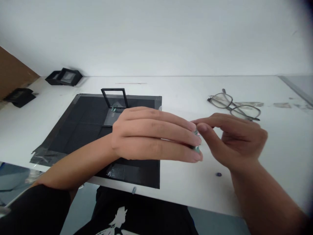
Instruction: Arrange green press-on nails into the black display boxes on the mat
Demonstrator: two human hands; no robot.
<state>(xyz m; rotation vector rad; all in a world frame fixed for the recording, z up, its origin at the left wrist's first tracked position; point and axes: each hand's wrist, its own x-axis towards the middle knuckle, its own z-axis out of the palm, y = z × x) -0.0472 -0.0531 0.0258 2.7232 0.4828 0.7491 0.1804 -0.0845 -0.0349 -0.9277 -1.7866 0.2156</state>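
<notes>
My left hand (151, 135) reaches across a black mat (83, 125) with its fingers together, gripping a small greenish part (197, 148) at the fingertips. My right hand (232, 140) meets it from the right, thumb and forefinger pinched on the same small part. Most of the part is hidden by the fingers. Both hands hover just above the white table (281, 147), right of the mat.
An open black frame case (114, 99) stands on the mat's far side. Grey-rimmed glasses (234, 106) lie at the back right. Black boxes (65, 76) sit at the far left, another black box (19, 97) nearer. A small dark bead (218, 174) lies near my right wrist.
</notes>
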